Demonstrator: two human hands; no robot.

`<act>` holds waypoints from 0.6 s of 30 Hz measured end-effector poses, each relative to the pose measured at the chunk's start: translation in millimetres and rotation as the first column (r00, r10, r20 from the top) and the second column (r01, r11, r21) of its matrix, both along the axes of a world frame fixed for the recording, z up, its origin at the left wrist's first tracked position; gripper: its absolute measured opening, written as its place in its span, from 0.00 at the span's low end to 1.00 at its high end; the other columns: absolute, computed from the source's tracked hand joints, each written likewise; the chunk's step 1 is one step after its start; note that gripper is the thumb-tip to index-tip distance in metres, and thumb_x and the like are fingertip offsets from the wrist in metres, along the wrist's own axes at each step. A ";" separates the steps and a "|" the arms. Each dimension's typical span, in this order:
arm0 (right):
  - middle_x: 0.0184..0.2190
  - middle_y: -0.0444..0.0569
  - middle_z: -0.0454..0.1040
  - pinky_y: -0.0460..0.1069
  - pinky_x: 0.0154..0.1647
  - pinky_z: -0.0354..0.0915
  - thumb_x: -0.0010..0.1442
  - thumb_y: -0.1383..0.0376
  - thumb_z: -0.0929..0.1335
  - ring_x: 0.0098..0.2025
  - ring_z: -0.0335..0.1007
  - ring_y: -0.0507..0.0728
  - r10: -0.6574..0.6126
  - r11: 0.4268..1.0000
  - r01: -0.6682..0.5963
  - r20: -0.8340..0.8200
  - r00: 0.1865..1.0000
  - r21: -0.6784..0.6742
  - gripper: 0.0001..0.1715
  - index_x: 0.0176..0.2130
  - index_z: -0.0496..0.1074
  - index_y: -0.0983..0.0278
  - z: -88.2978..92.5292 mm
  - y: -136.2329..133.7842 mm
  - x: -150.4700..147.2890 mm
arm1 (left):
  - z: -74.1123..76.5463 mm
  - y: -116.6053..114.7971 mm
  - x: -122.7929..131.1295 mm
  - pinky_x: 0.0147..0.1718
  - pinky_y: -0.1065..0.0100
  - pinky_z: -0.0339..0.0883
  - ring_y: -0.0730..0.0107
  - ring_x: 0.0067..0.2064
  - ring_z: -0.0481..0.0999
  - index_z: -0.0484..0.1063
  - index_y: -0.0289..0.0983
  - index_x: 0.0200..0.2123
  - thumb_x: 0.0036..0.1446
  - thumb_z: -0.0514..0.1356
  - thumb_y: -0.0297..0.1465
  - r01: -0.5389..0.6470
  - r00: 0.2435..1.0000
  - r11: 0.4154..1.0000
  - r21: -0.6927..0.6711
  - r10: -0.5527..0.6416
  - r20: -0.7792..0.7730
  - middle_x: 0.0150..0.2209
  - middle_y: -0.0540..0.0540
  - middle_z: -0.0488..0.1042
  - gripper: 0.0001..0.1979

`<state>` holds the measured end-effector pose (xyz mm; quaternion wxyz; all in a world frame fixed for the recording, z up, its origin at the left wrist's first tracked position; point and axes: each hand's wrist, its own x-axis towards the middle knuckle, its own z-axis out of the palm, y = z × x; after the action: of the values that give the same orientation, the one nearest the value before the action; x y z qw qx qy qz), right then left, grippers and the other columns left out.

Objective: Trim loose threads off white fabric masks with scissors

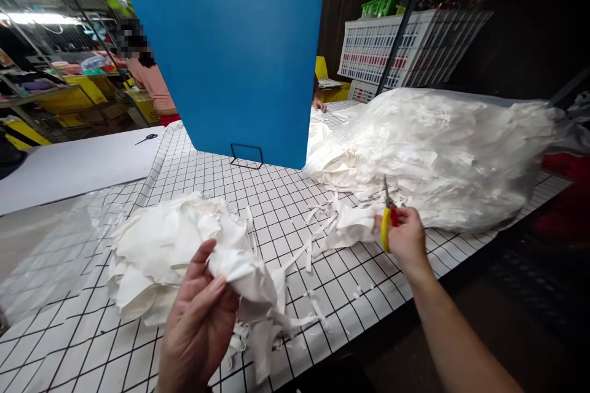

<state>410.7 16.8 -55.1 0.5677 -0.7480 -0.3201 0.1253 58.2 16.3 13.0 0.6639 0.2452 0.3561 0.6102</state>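
My left hand (200,313) pinches a white fabric piece (246,276) between thumb and fingers; narrow strips hang from it. My right hand (409,236) is closed around thread snips (386,227) with yellow and red handles, blades pointing up and away from me. Against its fingertips is another white fabric piece (353,224) with loose strips; whether the hand grips that too I cannot tell. Beyond my left hand lies a heap of white fabric pieces (170,236). Thin white offcuts (316,304) are scattered between my hands.
A blue board (239,55) stands upright on a wire stand (246,163) on the grid-patterned tablecloth (276,196). To the right rests a big clear bag of white pieces (437,153). Black scissors (146,139) lie far left. Another person's hand (319,104) shows behind the board.
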 end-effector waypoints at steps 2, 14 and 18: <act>0.30 0.49 0.72 0.59 0.36 0.68 0.40 0.56 0.77 0.36 0.71 0.64 -0.077 0.994 0.080 0.044 0.996 -0.069 0.25 0.32 0.63 0.60 5.3 -4.7 12.2 | -0.9 5.7 8.8 0.37 0.71 0.76 0.68 0.37 0.77 0.70 0.45 0.54 0.53 0.59 0.20 0.092 0.995 0.996 0.018 -0.092 0.024 0.39 0.46 0.76 0.26; 0.37 0.41 0.74 0.46 0.34 0.70 0.45 0.63 0.79 0.32 0.71 0.50 0.679 0.696 -0.651 -0.572 0.460 0.303 0.25 0.35 0.63 0.60 7.3 -33.5 -120.7 | 3.0 42.4 66.3 0.42 0.70 0.74 0.74 0.38 0.77 0.67 0.43 0.49 0.58 0.58 0.21 0.152 0.957 0.980 0.126 -0.178 0.228 0.37 0.49 0.75 0.17; 0.28 0.36 0.67 0.40 0.23 0.59 0.49 0.62 0.77 0.24 0.62 0.45 0.651 0.730 -0.608 -0.589 0.479 0.312 0.21 0.35 0.63 0.61 -0.8 -27.6 -114.1 | -14.4 55.8 60.1 0.39 0.71 0.74 0.74 0.37 0.77 0.67 0.43 0.49 0.57 0.58 0.20 0.153 0.961 0.986 0.073 -0.165 0.224 0.36 0.50 0.73 0.18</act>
<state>296.6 -10.8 -55.9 0.5781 -0.4640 -0.3510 0.5721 118.3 72.1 -1.4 0.7403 0.2194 0.2394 0.5887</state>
